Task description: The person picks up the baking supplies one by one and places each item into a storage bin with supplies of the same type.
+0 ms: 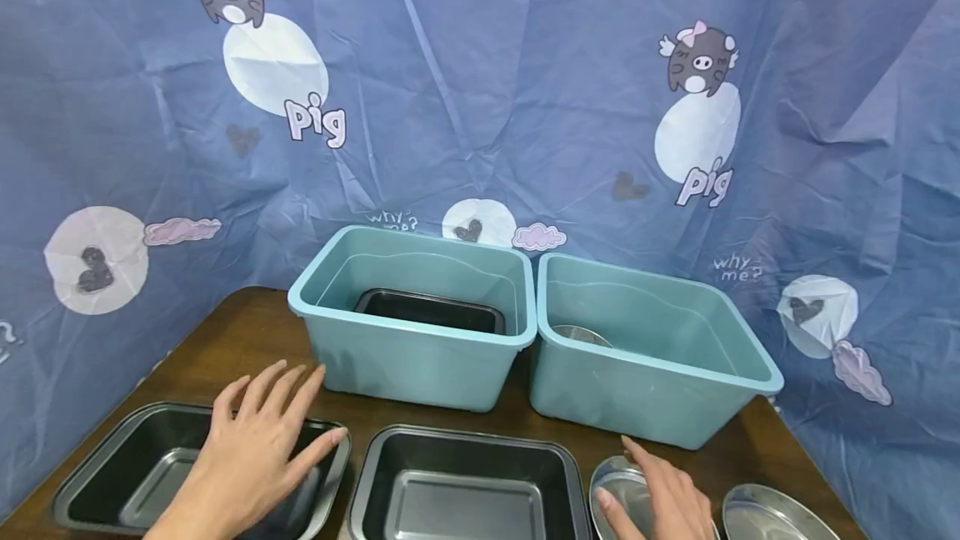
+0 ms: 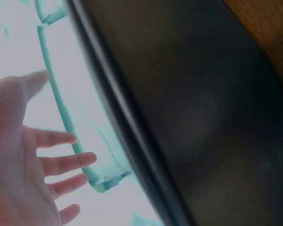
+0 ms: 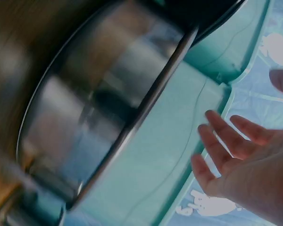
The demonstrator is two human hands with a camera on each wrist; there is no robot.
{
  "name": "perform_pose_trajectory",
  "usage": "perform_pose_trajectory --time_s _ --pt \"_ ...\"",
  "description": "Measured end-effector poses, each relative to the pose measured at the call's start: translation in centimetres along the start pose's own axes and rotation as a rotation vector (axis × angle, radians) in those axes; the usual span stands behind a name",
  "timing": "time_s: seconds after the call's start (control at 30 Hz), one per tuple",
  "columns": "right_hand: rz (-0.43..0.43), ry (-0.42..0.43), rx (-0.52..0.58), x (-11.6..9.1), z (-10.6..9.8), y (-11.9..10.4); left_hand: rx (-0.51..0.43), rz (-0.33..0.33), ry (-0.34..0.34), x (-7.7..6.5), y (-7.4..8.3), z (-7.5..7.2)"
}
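My left hand point(image 1: 251, 448) hovers over a dark rectangular baking pan point(image 1: 153, 473) at the table's left, its fingers spread and holding nothing. In the left wrist view, that hand point(image 2: 33, 155) shows with its fingers apart beside the pan's dark wall point(image 2: 193, 117). My right hand point(image 1: 663, 494) is over a round silver pan point(image 1: 618, 482) at the front right, fingers extended and nothing gripped. The right wrist view shows the right hand point(image 3: 240, 155) open near the shiny side of a round metal pan point(image 3: 99, 103). Between the hands lies another dark rectangular pan point(image 1: 465, 502).
Two teal bins stand at the back: the left bin point(image 1: 405, 365) has a dark pan point(image 1: 431, 311) inside, the right bin point(image 1: 637, 398) a round metal pan point(image 1: 581, 335). A second round silver pan point(image 1: 776, 515) lies far right. A blue patterned cloth point(image 1: 480, 65) hangs behind the brown table point(image 1: 258, 332).
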State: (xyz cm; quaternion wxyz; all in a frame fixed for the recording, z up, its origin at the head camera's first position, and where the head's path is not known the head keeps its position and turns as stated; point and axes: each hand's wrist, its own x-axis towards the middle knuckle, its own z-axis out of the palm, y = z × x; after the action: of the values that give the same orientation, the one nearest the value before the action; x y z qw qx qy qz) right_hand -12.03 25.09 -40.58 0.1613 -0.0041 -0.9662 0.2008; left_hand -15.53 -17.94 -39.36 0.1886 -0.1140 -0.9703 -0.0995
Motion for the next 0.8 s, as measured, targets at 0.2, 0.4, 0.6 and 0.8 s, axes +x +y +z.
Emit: perform_pose_trajectory --time_s 0.2,0.4,0.6,0.8 --pt "0.077 0.022 0.474 -0.2 0.6 -2.7 -0.436 -0.194 0.016 0.6 -0.1 -1.1" --pt "0.082 -0.155 0.942 -0.4 1.7 -4.5 -0.698 -0.32 0.042 1.5 -1.1 -2.3" --pt "0.082 -0.411 1.183 -0.4 2.7 -6.1 -0.935 -0.362 -0.006 3.3 -3.2 -2.9" --pt "0.152 -0.55 1.293 -0.3 3.6 -8.5 -1.121 -0.334 -0.051 5.0 -5.7 -2.7"
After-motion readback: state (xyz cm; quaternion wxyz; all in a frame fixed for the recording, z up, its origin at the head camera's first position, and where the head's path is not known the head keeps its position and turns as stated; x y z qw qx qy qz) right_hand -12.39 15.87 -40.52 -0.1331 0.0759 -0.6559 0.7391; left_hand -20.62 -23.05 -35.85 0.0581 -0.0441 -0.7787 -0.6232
